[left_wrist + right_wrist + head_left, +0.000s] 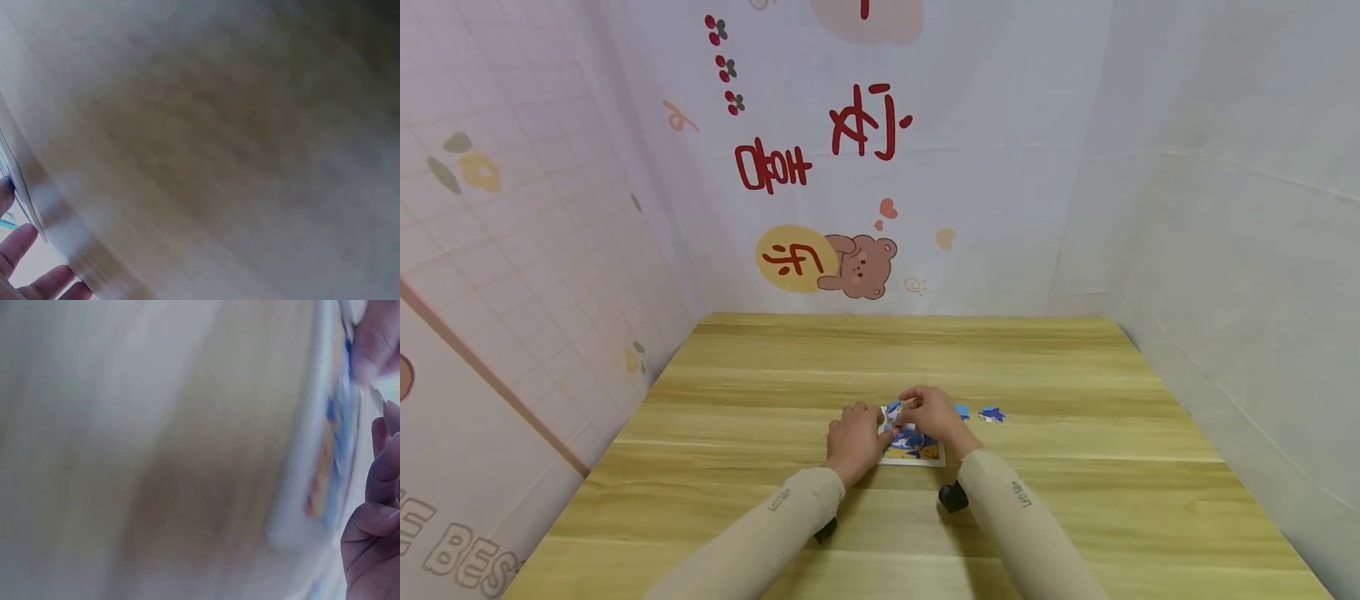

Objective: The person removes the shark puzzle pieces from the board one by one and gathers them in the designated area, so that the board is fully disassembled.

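Observation:
A small jigsaw puzzle in a white-rimmed tray (pixel 912 462) lies on the table, its picture blue with yellow along the near side. My left hand (pixel 853 442) rests at the tray's left edge, with the thumb over the picture and the fingers spread. In the left wrist view, its fingers (pixel 47 282) lie near the tray's edge. Above the tray's upper part is my right hand (pixel 934 413). Between thumb and fingertip it pinches a thin puzzle piece (pixel 377 399), seen edge-on in the right wrist view. The hands cover part of the picture.
Right of the right hand, a blue and purple loose piece (pixel 992 414) lies on the wooden table (pixel 1075 467). A light blue piece (pixel 962 411) shows partly beside that hand. Printed cloth walls (pixel 985 208) stand behind and at both sides.

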Tool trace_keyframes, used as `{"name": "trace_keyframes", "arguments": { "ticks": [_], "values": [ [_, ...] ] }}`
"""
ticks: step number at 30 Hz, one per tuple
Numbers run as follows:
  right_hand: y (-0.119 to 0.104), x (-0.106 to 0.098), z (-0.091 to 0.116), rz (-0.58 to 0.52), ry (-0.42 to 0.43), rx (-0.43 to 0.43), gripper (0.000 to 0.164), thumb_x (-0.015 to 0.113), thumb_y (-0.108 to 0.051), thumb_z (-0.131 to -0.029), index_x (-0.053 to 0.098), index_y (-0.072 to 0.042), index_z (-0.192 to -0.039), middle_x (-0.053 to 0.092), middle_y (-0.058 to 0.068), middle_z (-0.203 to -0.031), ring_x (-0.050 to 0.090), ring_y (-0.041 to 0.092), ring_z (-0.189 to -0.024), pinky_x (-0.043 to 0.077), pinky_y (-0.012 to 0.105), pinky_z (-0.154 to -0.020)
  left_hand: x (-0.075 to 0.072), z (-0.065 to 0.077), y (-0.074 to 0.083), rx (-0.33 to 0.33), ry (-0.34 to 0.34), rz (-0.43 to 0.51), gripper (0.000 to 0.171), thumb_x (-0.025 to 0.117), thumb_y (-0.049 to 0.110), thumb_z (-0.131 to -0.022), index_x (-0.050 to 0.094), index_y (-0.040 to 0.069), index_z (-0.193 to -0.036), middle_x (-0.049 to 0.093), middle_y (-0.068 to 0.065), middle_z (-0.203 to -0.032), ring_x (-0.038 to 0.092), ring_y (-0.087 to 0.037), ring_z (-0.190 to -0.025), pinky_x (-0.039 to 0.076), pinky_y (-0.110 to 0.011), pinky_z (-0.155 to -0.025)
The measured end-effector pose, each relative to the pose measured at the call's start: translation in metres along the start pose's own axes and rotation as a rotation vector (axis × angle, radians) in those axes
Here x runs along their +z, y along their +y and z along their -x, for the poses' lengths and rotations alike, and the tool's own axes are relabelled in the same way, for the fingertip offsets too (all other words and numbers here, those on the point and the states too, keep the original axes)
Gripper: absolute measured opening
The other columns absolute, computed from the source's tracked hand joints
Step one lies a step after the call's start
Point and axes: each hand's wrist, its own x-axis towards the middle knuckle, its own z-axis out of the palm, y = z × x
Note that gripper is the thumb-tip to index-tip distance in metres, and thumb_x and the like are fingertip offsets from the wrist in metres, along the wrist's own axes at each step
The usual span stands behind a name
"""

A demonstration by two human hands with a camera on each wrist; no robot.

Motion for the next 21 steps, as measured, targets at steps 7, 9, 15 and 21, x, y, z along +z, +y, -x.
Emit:
{"name": "trace_keyframes", "arguments": {
  "ticks": [7,9,15,21],
  "values": [
    [0.021,-0.064,0.006,-0.062,0.079,0.013,0.036,0.069,-0.006,-0.091,0.061,0.002,-0.126,0.068,0.01,-0.095,0.059,0.024,-0.066,0.05,0.034,-0.06,-0.003,0.001,-0.002,-0.005,0.021,0.028,0.037,0.073,0.046,-0.088,0.069,0.01,-0.095,0.059,-0.005,-0.091,0.055,-0.027,-0.089,0.045,-0.048,-0.073],
    [0.038,-0.09,0.012,-0.096,0.096,0.02,0.038,0.069,-0.004,-0.092,0.059,0.006,-0.127,0.068,0.013,-0.098,0.059,0.024,-0.068,0.05,0.034,-0.061,-0.004,0.002,-0.002,0.004,0.026,0.033,0.037,0.073,0.045,-0.088,0.069,0.009,-0.094,0.059,-0.005,-0.09,0.056,-0.027,-0.087,0.045,-0.048,-0.072],
    [0.088,-0.152,0.043,-0.026,0.108,0.104,0.044,0.068,-0.012,-0.094,0.055,0.008,-0.131,0.065,0.017,-0.107,0.058,0.022,-0.077,0.049,0.032,-0.066,-0.006,0.004,0.0,0.019,0.019,0.029,0.036,0.073,0.044,-0.088,0.068,0.009,-0.096,0.059,-0.005,-0.091,0.056,-0.026,-0.088,0.046,-0.047,-0.072],
    [0.113,-0.173,0.058,0.112,0.107,0.104,0.043,0.072,-0.019,-0.093,0.06,0.005,-0.127,0.064,0.02,-0.119,0.058,0.029,-0.103,0.047,0.039,-0.083,-0.007,0.004,0.005,0.024,0.007,0.038,0.036,0.073,0.043,-0.089,0.069,0.008,-0.098,0.059,-0.007,-0.092,0.056,-0.027,-0.088,0.046,-0.048,-0.072]
  ]
}}
